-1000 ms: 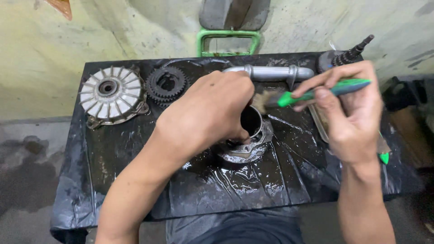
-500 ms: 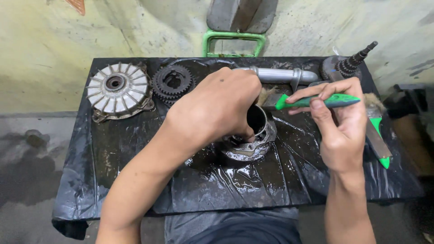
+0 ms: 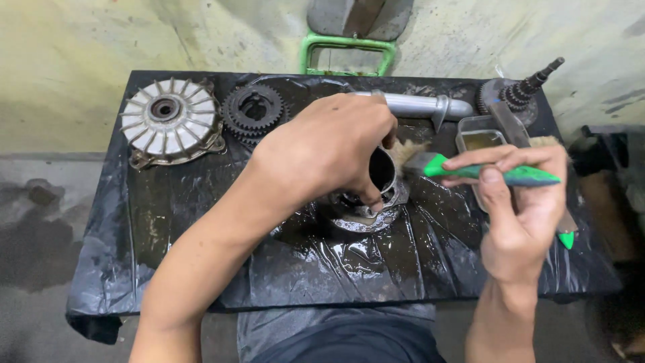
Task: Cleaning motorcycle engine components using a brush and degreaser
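Head view: left hand (image 3: 329, 144) fingers grip metal cylinder (image 3: 381, 171); right hand (image 3: 521, 202) holds brush (image 3: 484, 171) beside it.

the left hand (image 3: 329, 151) covers most of the metal cylinder part (image 3: 381, 171) at frame centre, hiding its near side. the brush (image 3: 470, 169) bristles blur against it. both forearms and the green frame (image 3: 346, 50) run off the frame edges.

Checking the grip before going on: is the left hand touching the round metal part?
Touching. The head view shows the left hand over the metal part, fingers curled on its rim.
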